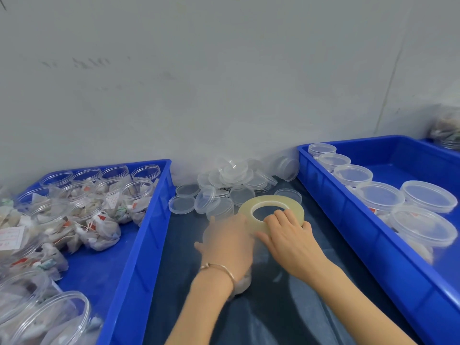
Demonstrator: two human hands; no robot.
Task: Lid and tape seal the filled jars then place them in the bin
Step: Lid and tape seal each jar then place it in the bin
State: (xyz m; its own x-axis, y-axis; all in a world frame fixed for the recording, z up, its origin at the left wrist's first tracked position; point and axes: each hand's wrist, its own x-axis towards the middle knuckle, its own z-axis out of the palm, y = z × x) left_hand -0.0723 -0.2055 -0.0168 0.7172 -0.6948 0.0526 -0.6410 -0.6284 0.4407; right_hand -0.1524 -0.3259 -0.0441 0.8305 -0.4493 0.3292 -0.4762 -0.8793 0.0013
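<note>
My left hand [227, 241] grips the jar [242, 282]; right hand [288, 235] pinches the tape roll [271, 210] just beyond it; blur suggests tape may wrinkle

Clear filled jar [242, 282] on its side, blurred; tape roll [270, 212] above; lidded jars [378, 195] in right bin [348, 220].

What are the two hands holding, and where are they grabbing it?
The right hand grips the tape roll at its near rim, fingers through the hole. The left hand holds a clear jar from above, near its top; motion blur hides the exact grip.
</note>
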